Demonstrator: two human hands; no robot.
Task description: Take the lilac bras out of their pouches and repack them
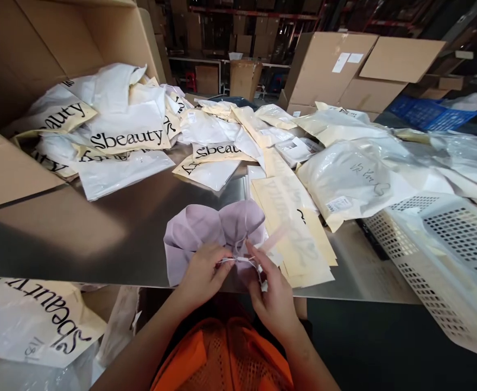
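A lilac garment (pixel 193 231) with two rounded, cup-like halves, much like a bra, lies at the metal table's front edge. Thin white strings (pixel 238 259) gather at its middle, between my hands. My left hand (pixel 205 271) is closed, thumb and forefinger pinching one end of the strings. On the other side, my right hand (pixel 273 288) has its fingers bent around the strings and a small white tag-like piece (pixel 264 279). Just right of the garment lie several flat cream-and-white packing bags (pixel 299 239), partly under a pale strip.
A large open carton (pixel 112 32) at left spills bags printed "sbeauty" (pixel 128 127). Filled plastic bags (pixel 352 174) cover the table's far right. A white perforated basket (pixel 437 271) stands at the right edge. More bags (pixel 38 320) lie below the table at left. Cartons (pixel 328 65) stand behind.
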